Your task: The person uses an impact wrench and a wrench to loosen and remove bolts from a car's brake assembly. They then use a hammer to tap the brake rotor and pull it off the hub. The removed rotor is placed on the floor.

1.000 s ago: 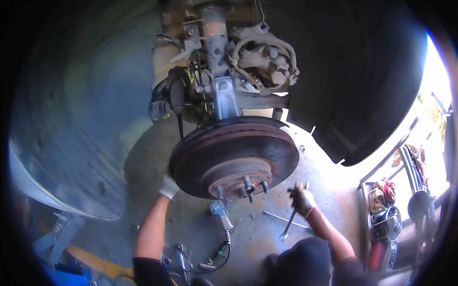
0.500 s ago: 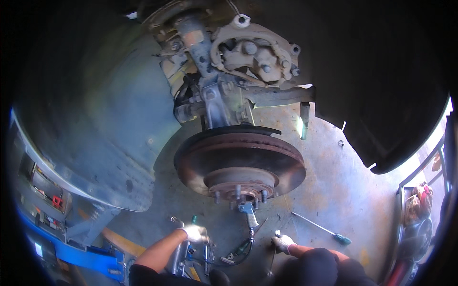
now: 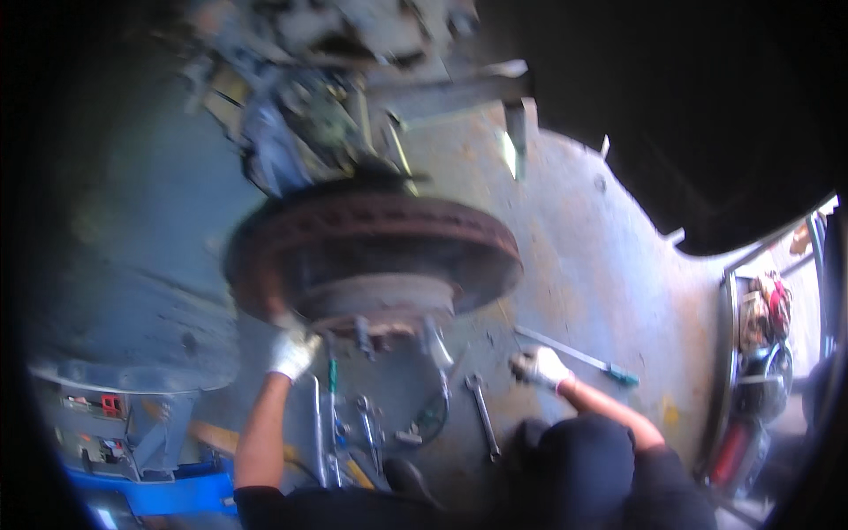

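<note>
And here's the brake disc (image 3: 371, 252), big, rusty-edged and a touch blurred, sitting ahead of both hands, its broad width running left to right across the gap between them and the hub side turned toward the person. It's the left hand (image 3: 293, 352) that's nearer, right up at the near-left part of the rim, gloved fingers pointing forward and seemingly touching the metal; whether they have closed on it or merely rest there, the blur won't tell. Over to the other side, the right hand (image 3: 539, 367) is the farther one, apart from the disc, back from its right end. Its gloved fingers are bent, part-curled, no tool showing, though something small inside the palm can't be ruled out. Just ahead and to the right of that hand, a long green-handled tool (image 3: 579, 355) slants away along the floor (image 3: 565, 256). And between the hands, closer to the right one and back toward the person, a spanner (image 3: 483, 417) lies with its length pointing roughly at the disc.
</note>
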`<action>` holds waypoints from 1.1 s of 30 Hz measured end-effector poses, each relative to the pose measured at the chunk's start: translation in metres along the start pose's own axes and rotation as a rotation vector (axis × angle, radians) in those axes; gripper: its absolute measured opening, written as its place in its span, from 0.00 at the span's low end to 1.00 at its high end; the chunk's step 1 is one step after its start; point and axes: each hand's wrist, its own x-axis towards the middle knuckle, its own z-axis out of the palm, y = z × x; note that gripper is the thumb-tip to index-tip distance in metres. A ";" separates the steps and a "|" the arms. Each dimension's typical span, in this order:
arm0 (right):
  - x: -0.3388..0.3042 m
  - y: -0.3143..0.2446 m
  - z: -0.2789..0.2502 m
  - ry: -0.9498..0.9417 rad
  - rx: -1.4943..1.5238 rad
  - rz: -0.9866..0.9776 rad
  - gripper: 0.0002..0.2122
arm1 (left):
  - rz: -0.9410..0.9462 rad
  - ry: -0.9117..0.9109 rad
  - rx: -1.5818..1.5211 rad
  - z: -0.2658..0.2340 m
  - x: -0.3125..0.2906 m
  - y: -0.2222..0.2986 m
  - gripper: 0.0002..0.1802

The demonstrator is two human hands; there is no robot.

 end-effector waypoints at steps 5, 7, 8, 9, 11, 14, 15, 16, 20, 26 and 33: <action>-0.012 0.008 -0.049 0.191 0.329 0.132 0.17 | 0.066 -0.390 -0.423 0.028 -0.047 0.044 0.22; -0.018 0.009 -0.057 0.215 0.373 0.146 0.13 | 0.268 -0.510 -0.106 0.030 -0.071 0.085 0.25; -0.021 0.008 -0.058 0.216 0.362 0.191 0.13 | 0.367 -0.586 -0.090 0.034 -0.081 0.110 0.26; -0.021 0.005 -0.058 0.220 0.381 0.256 0.13 | 0.459 -0.684 -0.103 0.040 -0.090 0.137 0.27; -0.020 -0.003 -0.058 0.204 0.376 0.316 0.13 | 0.599 -0.814 -0.243 0.061 -0.110 0.193 0.32; -0.012 -0.023 -0.064 0.242 0.454 0.146 0.15 | 0.572 -0.773 -0.326 0.115 -0.137 0.276 0.30; -0.007 -0.030 -0.067 0.278 0.450 0.045 0.15 | 0.413 -0.678 -0.488 0.134 -0.147 0.300 0.27; -0.001 -0.038 -0.072 0.272 0.467 -0.021 0.16 | 0.240 -0.578 -0.580 0.151 -0.157 0.325 0.22; 0.027 -0.055 -0.072 0.170 0.332 -0.128 0.17 | -0.084 -0.067 -0.642 0.189 -0.191 0.378 0.11; 0.029 -0.045 0.001 -0.290 -0.122 0.165 0.12 | -0.033 -0.020 -0.330 0.213 -0.168 0.399 0.11; 0.005 -0.031 0.059 -0.310 -0.912 -0.935 0.21 | 0.544 -0.339 -0.376 0.189 -0.126 0.324 0.10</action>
